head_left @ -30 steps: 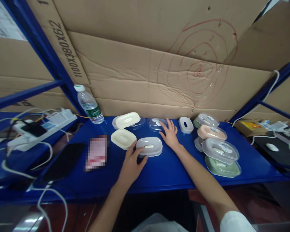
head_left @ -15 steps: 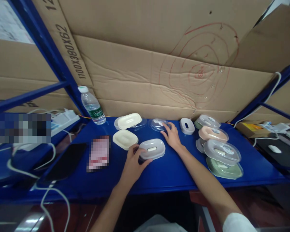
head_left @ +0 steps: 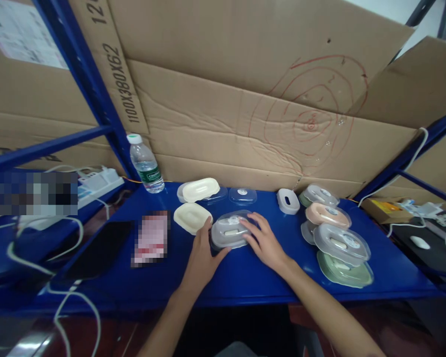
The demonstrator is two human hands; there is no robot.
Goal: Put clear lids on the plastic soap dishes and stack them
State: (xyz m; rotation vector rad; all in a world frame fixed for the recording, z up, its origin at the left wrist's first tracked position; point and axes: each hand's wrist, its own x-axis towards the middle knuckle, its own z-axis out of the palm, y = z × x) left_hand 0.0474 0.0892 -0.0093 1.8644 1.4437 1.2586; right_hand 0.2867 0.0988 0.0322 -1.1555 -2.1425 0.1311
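Observation:
A grey oval box [head_left: 226, 239] sits on the blue shelf [head_left: 252, 272] in front of me. A clear lid [head_left: 231, 219] lies on top of it. My left hand [head_left: 201, 258] grips the box's left end with thumb and fingers curled round it. My right hand [head_left: 264, 241] rests on the right side of the clear lid, fingers holding it against the box. A cream tray [head_left: 192, 217] lies just left of the box, beside my left hand.
Behind are another cream tray on a clear lid [head_left: 199, 189], a loose clear lid [head_left: 243, 195] and a white insert [head_left: 287, 201]. Lidded boxes are stacked at right [head_left: 340, 243]. A water bottle [head_left: 146, 163], a black phone [head_left: 100, 248] and a power strip [head_left: 96, 181] are at left. A cardboard wall stands behind.
My right hand has come back from the clear lids at the rear and brought one onto the grey box. My left hand has stayed on the box.

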